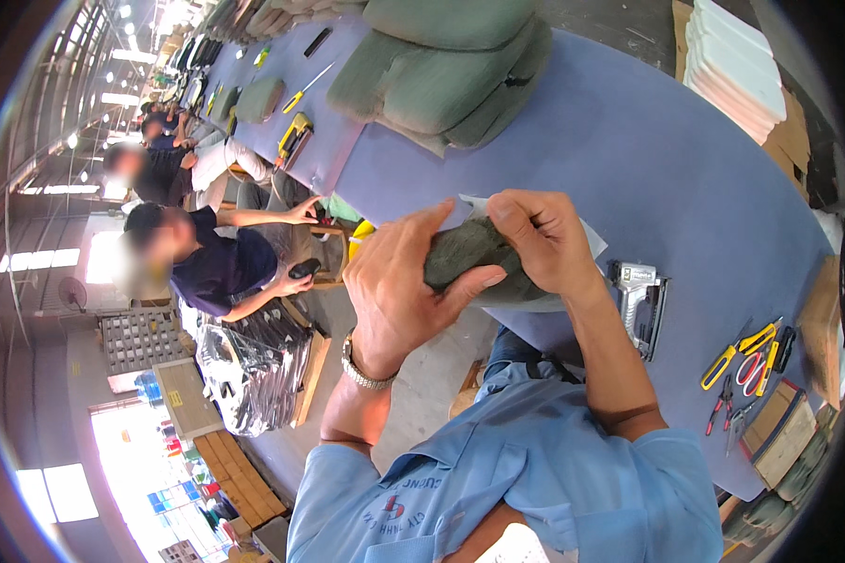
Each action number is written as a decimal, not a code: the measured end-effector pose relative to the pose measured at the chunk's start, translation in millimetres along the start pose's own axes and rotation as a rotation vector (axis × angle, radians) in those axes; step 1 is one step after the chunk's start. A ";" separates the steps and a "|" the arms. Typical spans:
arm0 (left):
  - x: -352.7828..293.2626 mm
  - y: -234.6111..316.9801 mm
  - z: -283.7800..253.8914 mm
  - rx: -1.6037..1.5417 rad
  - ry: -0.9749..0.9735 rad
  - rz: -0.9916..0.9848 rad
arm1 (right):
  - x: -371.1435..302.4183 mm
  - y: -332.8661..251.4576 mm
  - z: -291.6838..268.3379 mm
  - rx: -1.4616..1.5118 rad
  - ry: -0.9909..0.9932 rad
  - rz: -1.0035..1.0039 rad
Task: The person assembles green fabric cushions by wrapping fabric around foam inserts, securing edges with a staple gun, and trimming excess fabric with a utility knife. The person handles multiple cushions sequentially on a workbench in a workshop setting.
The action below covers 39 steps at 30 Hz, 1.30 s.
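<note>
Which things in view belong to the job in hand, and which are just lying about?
With the job:
dark green padded piece, held by left hand and right hand
probably the similar green cushions
possibly the silver staple gun

Apparently lying about:
red-handled cutters
yellow-handled screwdriver left of the cushions
stacked white sheets

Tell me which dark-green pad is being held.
The pad gripped between the left hand and right hand; the stacked pads beyond lie on the blue table, untouched by either.
</note>
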<state>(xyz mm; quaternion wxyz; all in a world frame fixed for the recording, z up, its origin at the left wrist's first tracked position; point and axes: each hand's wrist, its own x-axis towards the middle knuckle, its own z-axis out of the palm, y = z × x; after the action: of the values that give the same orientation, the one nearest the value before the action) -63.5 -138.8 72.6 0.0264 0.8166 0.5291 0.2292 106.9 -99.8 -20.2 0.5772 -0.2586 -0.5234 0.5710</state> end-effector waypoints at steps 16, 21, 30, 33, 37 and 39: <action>34.3 -30.3 59.1 -0.592 0.119 -0.175 | -33.1 16.9 -81.4 0.005 0.449 -0.033; 45.6 -13.3 48.2 -0.155 0.112 0.034 | -25.4 13.1 -70.6 -0.028 0.424 -0.088; 50.7 -4.9 53.1 -0.222 0.173 0.194 | -32.1 -9.0 -13.5 -0.155 0.425 -0.118; 63.6 -16.9 60.8 -0.363 0.167 0.274 | -33.0 -3.7 5.4 -0.205 0.489 -0.160; 48.4 -30.9 92.9 -0.604 0.153 0.172 | -23.9 7.4 25.9 -0.268 0.538 -0.145; 33.7 -40.5 119.7 -0.782 0.149 0.118 | -10.3 13.4 21.3 -0.334 0.536 -0.184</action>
<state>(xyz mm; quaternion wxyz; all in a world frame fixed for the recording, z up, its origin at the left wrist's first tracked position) -38.5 -67.6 -34.2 0.2837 0.7549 0.3547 0.4731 84.7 -112.9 -28.7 0.6929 -0.4426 -0.4606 0.3344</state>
